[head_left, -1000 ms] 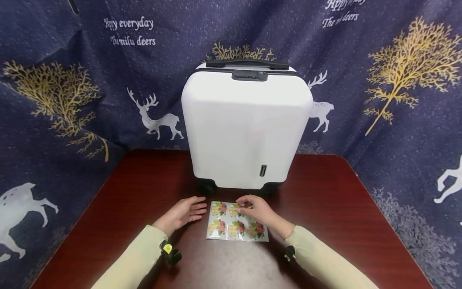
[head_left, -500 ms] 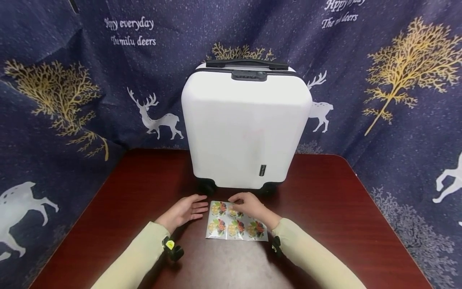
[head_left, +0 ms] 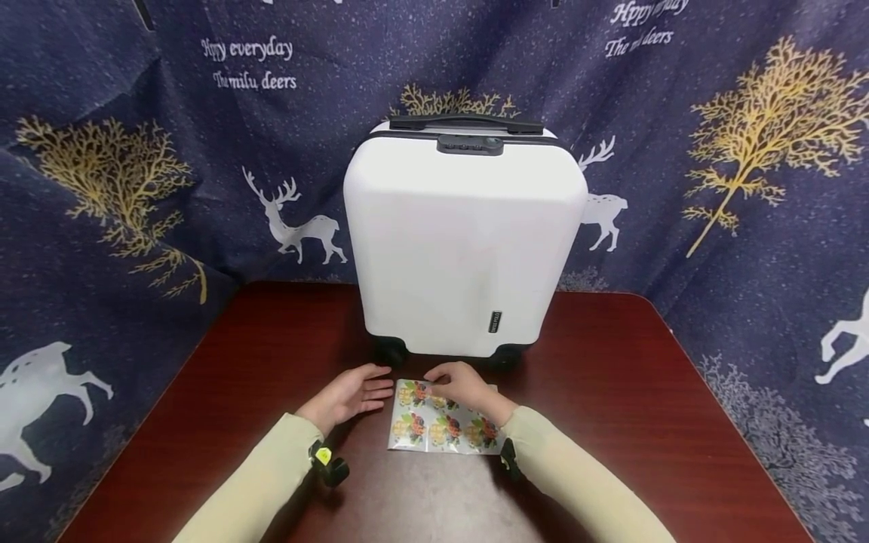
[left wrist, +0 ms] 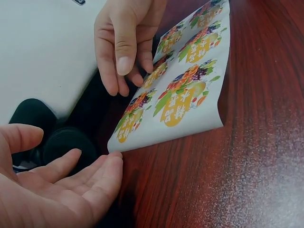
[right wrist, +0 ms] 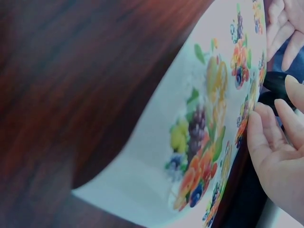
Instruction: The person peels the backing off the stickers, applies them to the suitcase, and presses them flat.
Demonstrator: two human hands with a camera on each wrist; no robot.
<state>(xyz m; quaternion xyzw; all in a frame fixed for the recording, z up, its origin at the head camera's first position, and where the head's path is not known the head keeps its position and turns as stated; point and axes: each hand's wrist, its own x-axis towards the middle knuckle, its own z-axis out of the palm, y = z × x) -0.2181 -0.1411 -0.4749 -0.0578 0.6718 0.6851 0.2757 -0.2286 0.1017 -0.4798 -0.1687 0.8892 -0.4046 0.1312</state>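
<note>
A white sheet of fruit-print stickers (head_left: 426, 437) lies on the table in front of the suitcase. Its corners and edges curl up off the wood in both wrist views. To the left of the sheet is my left hand (head_left: 349, 396), palm turned inward and fingers loosely extended; in the left wrist view its fingertips (left wrist: 114, 161) are right at a sheet corner. Over the sheet's far part reaches my right hand (head_left: 468, 388), hiding some stickers. Its fingers are loosely bent, with nothing visible between them, and the right wrist view has the fingertips (right wrist: 254, 121) close beside the printed surface.
A white hard-shell suitcase (head_left: 462, 226) stands upright behind the sheet, its black wheels (head_left: 390, 348) near both hands. The dark red table (head_left: 611, 422) extends to either side. Behind it hangs a blue curtain (head_left: 299, 121) printed with deer and trees.
My right hand has moved left along the far part of the sheet. The left hand has shifted very slightly right, and the sheet lies where it was.
</note>
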